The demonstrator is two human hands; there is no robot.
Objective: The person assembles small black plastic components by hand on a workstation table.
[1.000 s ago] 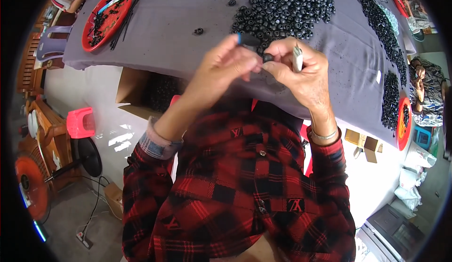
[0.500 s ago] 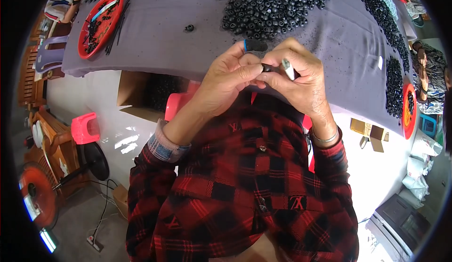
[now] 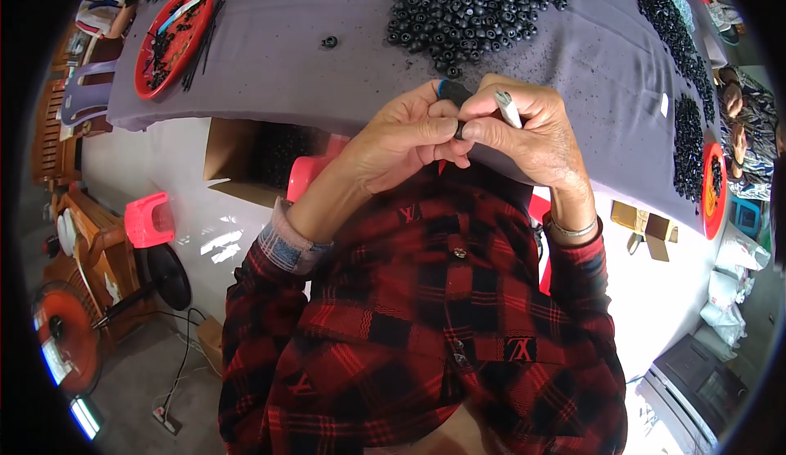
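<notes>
Just in front of the table's near edge, my two hands meet over a small black round part (image 3: 459, 130). The thumb and fingers of my left hand (image 3: 397, 140) are closed on its left side; a dark finger cover with a blue rim (image 3: 453, 91) sits on one of its fingers. My right hand (image 3: 540, 144) pinches the same part from the right. A slim tool with a whitish handle (image 3: 508, 110) is also gripped in my right hand, its working end hidden by the fingers. Beyond my hands a heap of black round parts (image 3: 483, 13) lies on the grey cloth.
One loose black part (image 3: 329, 42) lies left of the heap. A red tray (image 3: 146, 87) with black bits stands at the table's left, beside thin dark sticks (image 3: 196, 54). An orange-red tray (image 3: 709, 222) sits at the right edge. Below is an open cardboard box (image 3: 225, 156). Another person (image 3: 749, 136) is at right.
Both hands have come slightly nearer to me, still holding the small part together. The whitish tool handle has tilted in my right hand.
</notes>
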